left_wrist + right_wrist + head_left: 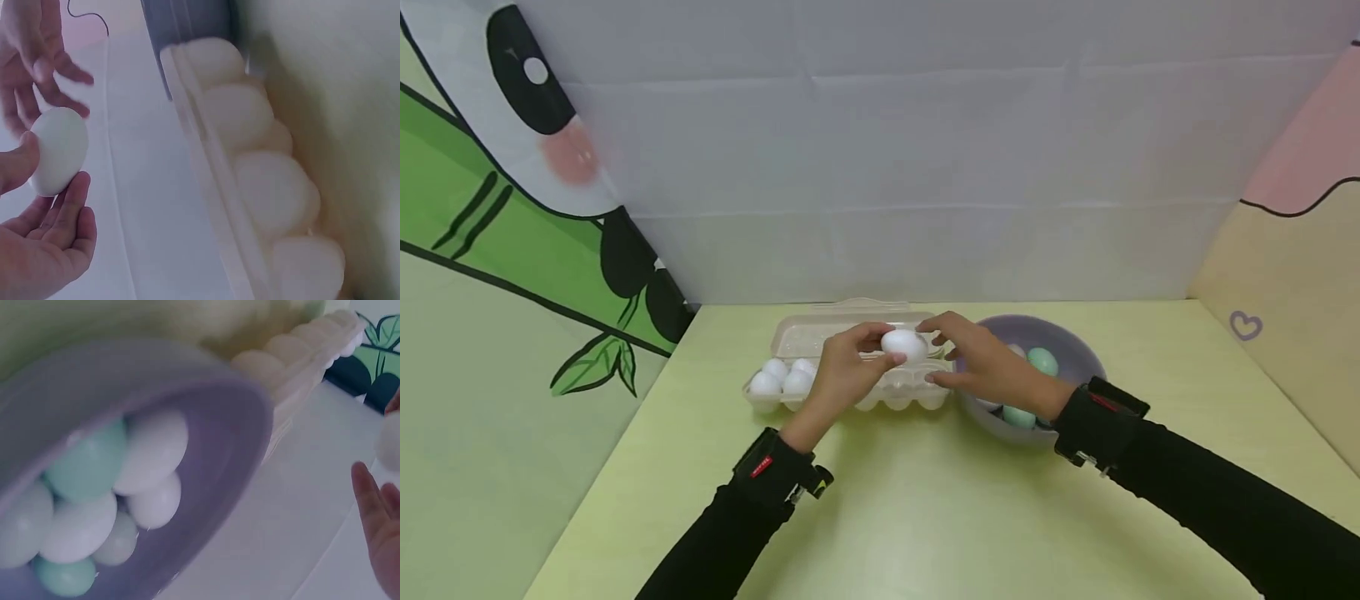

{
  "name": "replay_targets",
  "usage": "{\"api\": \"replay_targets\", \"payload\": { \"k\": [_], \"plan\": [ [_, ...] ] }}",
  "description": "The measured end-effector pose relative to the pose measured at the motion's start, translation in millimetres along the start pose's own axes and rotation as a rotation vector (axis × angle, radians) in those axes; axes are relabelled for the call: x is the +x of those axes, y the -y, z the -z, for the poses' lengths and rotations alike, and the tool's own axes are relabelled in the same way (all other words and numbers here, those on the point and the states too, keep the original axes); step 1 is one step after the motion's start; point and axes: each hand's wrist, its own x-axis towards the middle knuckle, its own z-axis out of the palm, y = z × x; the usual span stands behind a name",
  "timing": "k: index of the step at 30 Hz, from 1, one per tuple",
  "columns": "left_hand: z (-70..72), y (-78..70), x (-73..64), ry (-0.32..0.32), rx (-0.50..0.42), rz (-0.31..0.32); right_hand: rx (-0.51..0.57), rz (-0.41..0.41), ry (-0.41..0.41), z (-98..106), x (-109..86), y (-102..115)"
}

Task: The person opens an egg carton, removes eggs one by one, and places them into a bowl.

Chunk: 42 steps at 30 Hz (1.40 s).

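Note:
A white egg is pinched between the thumb and fingers of my left hand, raised above the egg carton. Just right of the egg, my right hand has its fingers spread apart and holds nothing. In the left wrist view the egg stands tilted, with the right hand's fingers close beyond it. The clear plastic egg carton lies open below the hands, its lid folded back. White eggs fill cups at its left end; my left hand hides part of the carton.
A purple-grey bowl stands right of the carton, under my right forearm. Inside it lie several white eggs and green eggs. A pale wall rises behind the yellow table.

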Motion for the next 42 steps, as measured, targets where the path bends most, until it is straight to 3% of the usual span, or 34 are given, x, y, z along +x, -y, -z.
{"api": "replay_targets", "payload": {
  "k": [9,16,19,21,26,31,35,38,42],
  "plan": [
    [-10.1,-4.8,-10.5,0.076,-0.052,-0.013,-0.079,0.108,-0.072,-18,4.7,3],
    [-10.6,1.9,-17.7,0.157,-0.068,0.032,-0.087,0.080,-0.010,-21,1.4,1],
    [-8.5,5.3,-17.6,0.177,-0.041,0.012,-0.093,0.055,0.011,-19,-0.3,0],
    [-3.9,8.1,-16.6,0.177,0.013,-0.018,-0.100,0.047,0.023,-16,-1.6,1],
    [22.8,22.8,-12.3,0.164,0.273,-0.025,-0.150,0.056,0.017,-2,-6.4,-3],
    [55.0,42.4,-8.9,0.171,0.539,0.051,-0.178,0.035,0.002,16,-16.3,-18],
    [74.0,58.0,-9.3,0.210,0.709,0.152,-0.179,-0.046,0.024,31,-24.7,-32],
    [82.7,70.0,-10.0,0.272,0.761,0.242,-0.173,-0.111,0.059,41,-30.5,-43],
    [87.8,79.7,-9.8,0.331,0.751,0.311,-0.212,-0.165,0.109,51,-38.3,-60]
  ]
}}
